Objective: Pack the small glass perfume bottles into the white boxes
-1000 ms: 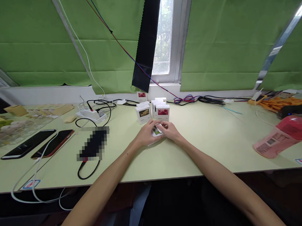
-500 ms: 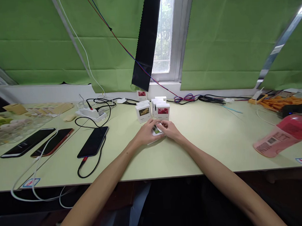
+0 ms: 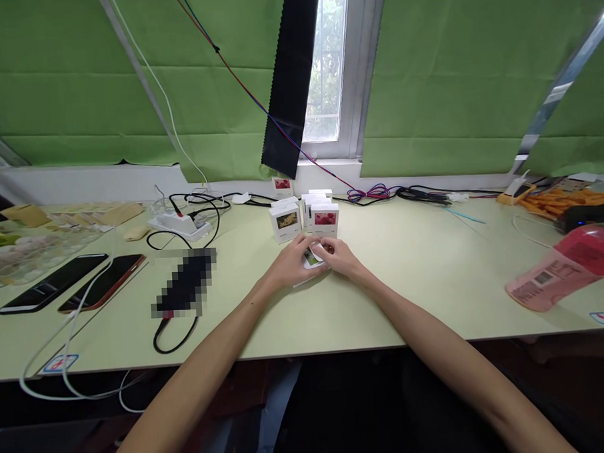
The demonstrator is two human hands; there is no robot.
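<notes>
My left hand is closed around the left side of a small white box with a green picture, just above the table. From the other side my right hand grips the same box, its fingers bent over the upper edge. Much of the box is hidden by the fingers. Right behind the hands stand a white box with a yellow picture and a white box with a red picture, with more white boxes behind them.
Several phones lie on the left, one a blurred-out black phone on a cable. A white power strip and cables run along the back. A pink bottle stands at the right; another small box leans on the wall.
The whole view has shifted slightly. Both hands keep their grip on the box with the green picture, with hardly any visible movement.
</notes>
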